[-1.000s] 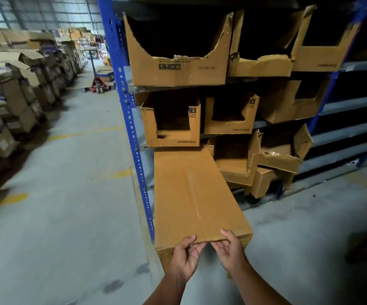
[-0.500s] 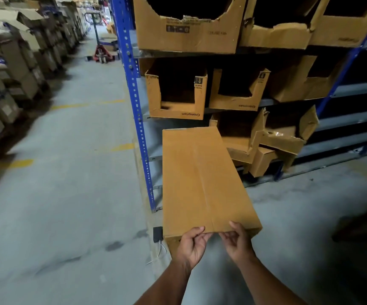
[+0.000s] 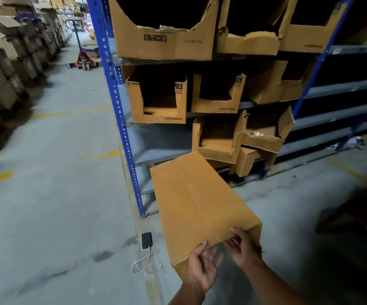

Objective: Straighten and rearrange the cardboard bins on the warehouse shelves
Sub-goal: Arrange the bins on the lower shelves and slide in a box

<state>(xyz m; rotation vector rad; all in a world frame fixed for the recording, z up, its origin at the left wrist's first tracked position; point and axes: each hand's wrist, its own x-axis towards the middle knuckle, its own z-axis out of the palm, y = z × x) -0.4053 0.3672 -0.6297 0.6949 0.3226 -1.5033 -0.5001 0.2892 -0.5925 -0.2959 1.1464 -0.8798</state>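
shelf bins (image 3: 159,100) read "crompton" (upside down); hands (image 3: 202,263) hold box (image 3: 198,205).

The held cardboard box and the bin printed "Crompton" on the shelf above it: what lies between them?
In the head view, only a bare stretch of grey shelf lies between the held box and the Crompton bin.
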